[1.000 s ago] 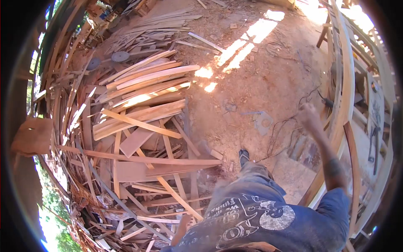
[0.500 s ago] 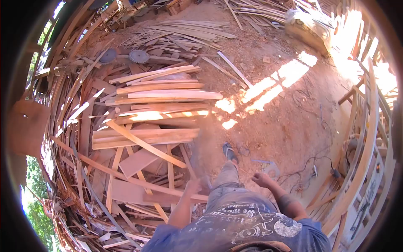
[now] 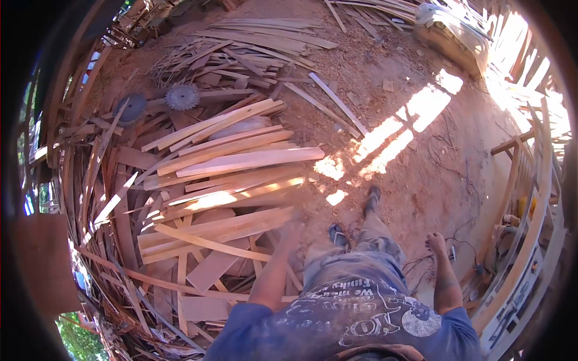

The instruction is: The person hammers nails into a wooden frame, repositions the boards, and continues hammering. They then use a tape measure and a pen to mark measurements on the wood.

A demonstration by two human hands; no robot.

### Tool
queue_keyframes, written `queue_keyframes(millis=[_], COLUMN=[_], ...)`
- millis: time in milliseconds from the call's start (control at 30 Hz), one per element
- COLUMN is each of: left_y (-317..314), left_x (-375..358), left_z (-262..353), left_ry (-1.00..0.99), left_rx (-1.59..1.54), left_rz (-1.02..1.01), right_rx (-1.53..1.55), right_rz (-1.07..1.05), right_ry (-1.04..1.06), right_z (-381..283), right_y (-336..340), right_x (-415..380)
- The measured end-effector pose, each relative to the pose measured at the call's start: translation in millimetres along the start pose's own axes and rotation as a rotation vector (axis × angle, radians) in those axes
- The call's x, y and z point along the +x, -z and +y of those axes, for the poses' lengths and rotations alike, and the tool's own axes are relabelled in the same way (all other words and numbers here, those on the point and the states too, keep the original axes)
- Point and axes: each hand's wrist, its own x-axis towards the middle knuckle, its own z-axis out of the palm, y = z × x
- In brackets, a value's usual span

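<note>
My left hand (image 3: 291,233) is stretched forward at the near right end of a stack of sawn planks (image 3: 223,231), overlapping the plank ends in this view. Its fingers are smeared, and I cannot tell whether it holds anything. My right hand (image 3: 436,242) hangs out to the right over the dirt floor, its fingers curled in with nothing showing in them. A pinkish board (image 3: 253,161) lies across the middle of the stack. One narrow strip of wood (image 3: 211,242) slants over the lower planks. Both my shoes are on the ground, one shoe (image 3: 339,236) beside the stack.
Two round saw blades, a toothed one (image 3: 182,97) and a darker one (image 3: 130,108), lie at the far left. Thin offcuts (image 3: 259,42) are heaped beyond the stack. A covered block (image 3: 451,39) stands far right. Cables (image 3: 469,240) and a wooden frame (image 3: 530,234) are along the right.
My view has shifted and a second foot now shows ahead. My left hand has moved forward toward the plank ends; my right hand has swung out to the right.
</note>
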Motion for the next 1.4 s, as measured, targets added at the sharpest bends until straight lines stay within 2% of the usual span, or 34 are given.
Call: queue_keyframes(millis=[67, 133, 167, 233, 267, 333, 400, 433, 500, 567, 633, 667, 733, 833, 867, 933, 1000, 1067, 1100, 1200, 1333, 1400], left_y=[-1.4, -10.6, -21.3, -34.7, -36.9, -57.6, -56.0, -24.6, -19.2, -44.6, -30.7, -26.8, -52.2, -90.7, -99.3, -99.0, -95.0, -86.6, -86.7, -87.7, -91.9, -87.9], left_x=[28.5, 57.9, 71.0, 84.8, 88.2, 88.2, 154.1, 180.4, 223.2, 251.8, 306.0, 323.2, 333.2, 342.7, 340.3, 338.5, 348.3, 363.0, 369.8, 382.5, 395.0, 394.7], left_z=[3.7, -1.1, -10.2, -11.3, -10.5, -24.3, -25.5, 12.6, 36.0, 33.9, 62.3, 76.0, 82.2, 67.8, 64.9, 55.4, 47.5, 45.2, 42.6, 35.3, 25.7, 32.7], left_ry=[0.146, 0.147, 0.074, 0.195, 0.394, 0.469, 0.424, 0.535, 0.602, 0.501, 0.534, 0.555, 0.476, 0.43, 0.441, 0.467, 0.487, 0.529, 0.524, 0.537, 0.521, 0.514], left_rx=[-0.155, -0.162, -0.096, -0.201, -0.365, -0.347, -0.231, -0.294, -0.275, -0.126, -0.155, -0.167, -0.168, -0.098, -0.065, -0.081, -0.059, -0.003, 0.013, 0.012, 0.021, 0.033], left_rz=[-0.095, -0.124, -0.099, -0.143, -0.208, -0.337, -0.296, -0.217, -0.125, -0.095, -0.223, -0.289, -0.291, -0.334, -0.361, -0.347, -0.374, -0.433, -0.427, -0.429, -0.419, -0.453], right_rx=[-0.136, -0.279, -0.345, -0.449, -0.474, -0.512, -0.802, -0.953, -0.85, -0.796, -0.719, -0.746, -0.791, -0.796, -0.846, -0.825, -0.662, -0.946, -1.024, -1.005, -1.083, -1.065], right_rz=[-0.111, -0.222, -0.263, -0.325, -0.347, -0.381, -0.448, -0.506, -0.386, -0.37, -0.345, -0.364, -0.384, -0.311, -0.402, -0.384, -0.158, -0.007, -0.013, 0.164, -0.032, 0.077], right_ry=[0.02, 0.037, 0.023, 0.048, 0.016, -0.031, 0.163, 0.239, 0.366, 0.378, 0.203, 0.243, 0.333, 0.248, 0.183, 0.265, 0.843, 0.599, 0.567, 0.633, 0.432, 0.479], right_z=[-39.8, -66.0, -83.1, -106.8, -117.5, -151.1, -199.3, -206.8, -267.7, -283.4, -324.5, -325.7, -331.3, -364.5, -354.3, -353.5, -292.9, -322.6, -327.7, -340.6, -347.7, -345.9], right_y=[-27.3, -53.1, -65.4, -90.8, -106.6, -136.5, -165.5, -181.8, -202.6, -236.6, -264.2, -279.3, -308.6, -353.8, -379.1, -412.3, -458.3, -494.2, -510.4, -545.5, -561.8, -533.8], right_x=[11.9, 41.4, 59.2, 107.6, 129.9, 187.7, 263.3, 281.7, 301.3, 353.0, 378.8, 398.8, 441.3, 482.8, 515.7, 546.3, 605.3, 608.7, 618.3, 638.4, 659.4, 641.4])
